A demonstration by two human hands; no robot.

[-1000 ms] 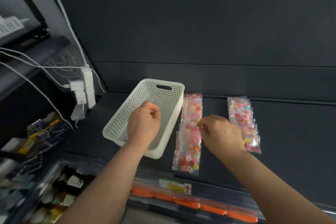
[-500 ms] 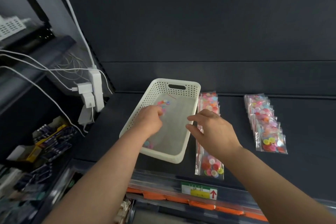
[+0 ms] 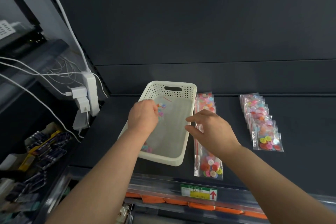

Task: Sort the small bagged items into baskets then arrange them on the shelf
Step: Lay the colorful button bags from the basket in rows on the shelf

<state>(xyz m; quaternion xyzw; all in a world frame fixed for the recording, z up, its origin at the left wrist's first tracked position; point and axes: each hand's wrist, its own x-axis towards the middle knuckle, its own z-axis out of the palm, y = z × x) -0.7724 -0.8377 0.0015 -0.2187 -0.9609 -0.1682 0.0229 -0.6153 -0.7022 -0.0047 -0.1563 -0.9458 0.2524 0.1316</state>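
A white perforated basket (image 3: pixel 185 88) stands on the dark shelf (image 3: pixel 300 165). Inside it my left hand (image 3: pixel 142 116) pinches a clear bag of coloured buttons (image 3: pixel 161 108); another button bag (image 3: pixel 147 148) lies at the basket's near left corner. My right hand (image 3: pixel 211 129) hovers with spread, relaxed fingers over the basket's right rim and holds nothing. Just right of the basket lies a row of overlapping button bags (image 3: pixel 211 166). A second row of button bags (image 3: pixel 261 122) lies further right.
A white power strip with plugs and cables (image 3: pixel 87 96) hangs on the left upright. Packaged goods (image 3: pixel 47 143) fill the lower left shelf. A green and yellow price label (image 3: pixel 199 192) sits on the shelf's front edge, above orange packets (image 3: pixel 201 205).
My left hand has moved deeper into the basket with a button bag. My right hand left the near row of bags and opened over the basket's right rim. The view shifted left.
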